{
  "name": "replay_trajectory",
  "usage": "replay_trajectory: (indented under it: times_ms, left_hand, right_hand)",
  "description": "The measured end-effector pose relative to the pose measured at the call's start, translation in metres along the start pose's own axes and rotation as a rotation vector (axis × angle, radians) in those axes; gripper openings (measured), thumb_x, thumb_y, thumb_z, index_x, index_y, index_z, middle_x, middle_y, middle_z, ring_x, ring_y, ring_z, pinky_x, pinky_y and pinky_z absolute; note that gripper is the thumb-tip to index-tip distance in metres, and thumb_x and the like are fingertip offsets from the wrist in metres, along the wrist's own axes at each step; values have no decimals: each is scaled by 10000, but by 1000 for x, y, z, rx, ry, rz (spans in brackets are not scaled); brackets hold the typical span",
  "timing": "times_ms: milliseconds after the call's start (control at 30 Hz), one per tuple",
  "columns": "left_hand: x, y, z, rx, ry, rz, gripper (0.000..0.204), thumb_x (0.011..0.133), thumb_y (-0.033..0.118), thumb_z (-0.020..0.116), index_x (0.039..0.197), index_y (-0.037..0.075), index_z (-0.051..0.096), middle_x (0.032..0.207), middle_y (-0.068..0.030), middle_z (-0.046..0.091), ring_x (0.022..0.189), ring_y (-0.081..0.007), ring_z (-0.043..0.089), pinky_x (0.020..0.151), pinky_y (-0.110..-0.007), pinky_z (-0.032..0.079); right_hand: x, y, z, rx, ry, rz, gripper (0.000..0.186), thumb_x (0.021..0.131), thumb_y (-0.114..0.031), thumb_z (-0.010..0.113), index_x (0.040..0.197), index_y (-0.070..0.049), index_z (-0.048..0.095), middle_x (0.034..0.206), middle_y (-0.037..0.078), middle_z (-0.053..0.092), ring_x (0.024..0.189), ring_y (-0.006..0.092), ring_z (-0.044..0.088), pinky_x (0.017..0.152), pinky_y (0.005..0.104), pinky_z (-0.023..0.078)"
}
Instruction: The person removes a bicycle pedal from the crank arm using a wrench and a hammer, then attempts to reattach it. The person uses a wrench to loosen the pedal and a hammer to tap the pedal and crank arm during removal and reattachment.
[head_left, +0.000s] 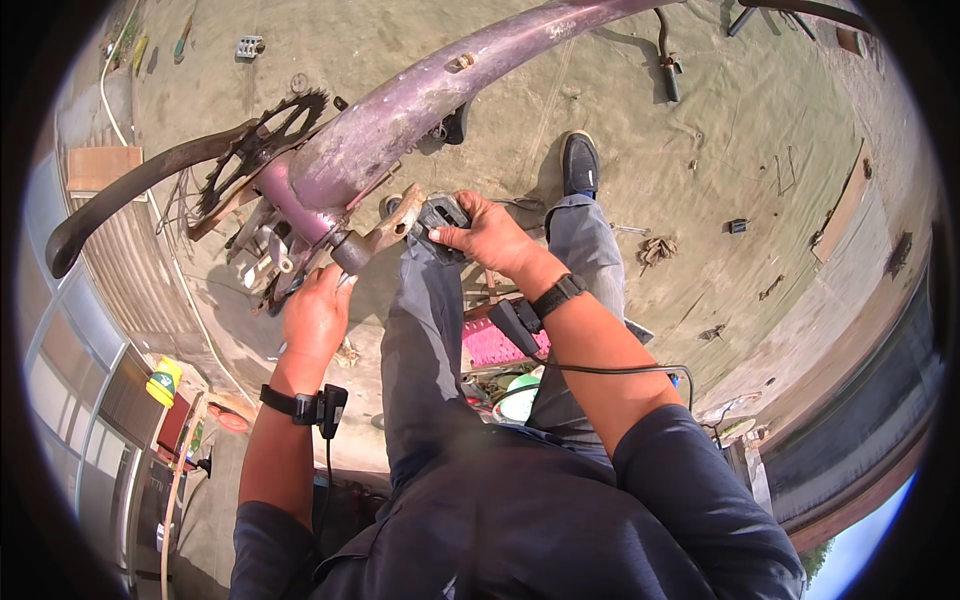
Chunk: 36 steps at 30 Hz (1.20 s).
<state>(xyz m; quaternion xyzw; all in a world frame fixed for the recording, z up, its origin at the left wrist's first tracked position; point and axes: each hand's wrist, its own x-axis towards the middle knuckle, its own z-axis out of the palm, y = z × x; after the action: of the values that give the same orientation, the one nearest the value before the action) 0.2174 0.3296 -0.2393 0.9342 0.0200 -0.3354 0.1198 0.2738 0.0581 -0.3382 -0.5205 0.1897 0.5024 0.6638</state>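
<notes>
A worn purple bicycle frame [400, 110] stretches across the upper part of the head view. Its dark chainring [262, 150] sits on the far side of the bottom bracket, and a crank arm [388, 228] on the near side. My right hand [490, 235] is closed around a dark bicycle pedal [437, 225] at the end of that crank arm. Close under the crank's round dark hub [350, 250], my left hand [315, 315] is closed, with a small light-coloured tip showing at its fingers; what it grips is mostly hidden.
A loose metal pedal [250, 46] lies on the ground at upper left. A dark bent tube [668, 75] lies at upper right, with small scraps scattered below. Between my legs are a pink seat [490, 342] and a green-white container [517, 400]. A yellow bucket [163, 382] stands at left.
</notes>
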Motion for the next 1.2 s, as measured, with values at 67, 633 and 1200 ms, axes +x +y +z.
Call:
replay_trajectory:
  times_ms: [67,633,1200]
  left_hand:
    - [3,-2,2,-2,-13,-3,249,949,213,648,1151,69,657,996,-199,682,868,-409,660,728,-470,529]
    - [21,12,8,-16,176,146,166,921,161,687,1053,62,697,900,-150,693,791,-366,668,682,-427,524]
    - [48,-18,49,-203,69,174,113,932,100,665,1017,25,661,879,-170,657,794,-353,636,701,-402,509]
  right_hand:
    - [1,2,-2,44,-14,-17,357,861,-164,813,1135,-44,618,919,-2,662,844,93,578,660,285,519]
    - [8,15,-9,89,-62,-133,300,889,-140,785,1108,-35,610,966,-11,658,904,76,560,838,281,491]
    - [23,34,-20,333,-230,-46,408,870,-119,796,1228,-35,617,1000,-15,679,890,78,590,805,257,507]
